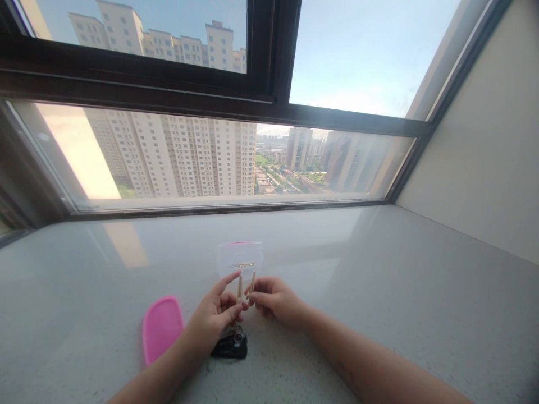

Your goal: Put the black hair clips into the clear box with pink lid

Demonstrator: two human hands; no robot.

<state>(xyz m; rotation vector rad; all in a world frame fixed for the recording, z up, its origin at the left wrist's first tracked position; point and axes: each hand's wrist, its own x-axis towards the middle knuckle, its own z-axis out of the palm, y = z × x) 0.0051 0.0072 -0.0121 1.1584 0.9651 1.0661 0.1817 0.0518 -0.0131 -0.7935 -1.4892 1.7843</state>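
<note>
Close together over the counter, both my hands are in the head view. My left hand (213, 311) pinches a slim tan piece (240, 289) upright between thumb and fingers, its index finger stretched along toward the top. A similar thin tan piece (252, 283), looking narrow and clip-like, is held by the fingertips of my right hand (273, 297). I cannot make out their exact kind. Just beyond the fingers stands a clear plastic container (225, 261) with small gold-coloured pieces (244, 265) in it. A black key fob (231, 346) with metal rings lies below my left hand.
A pink lid-like piece (162, 328) rests on the pale speckled counter (379, 314), left of my left forearm. Behind the counter runs a dark-framed window (236, 210) with tall buildings outside. A plain wall (475, 157) rises at the right.
</note>
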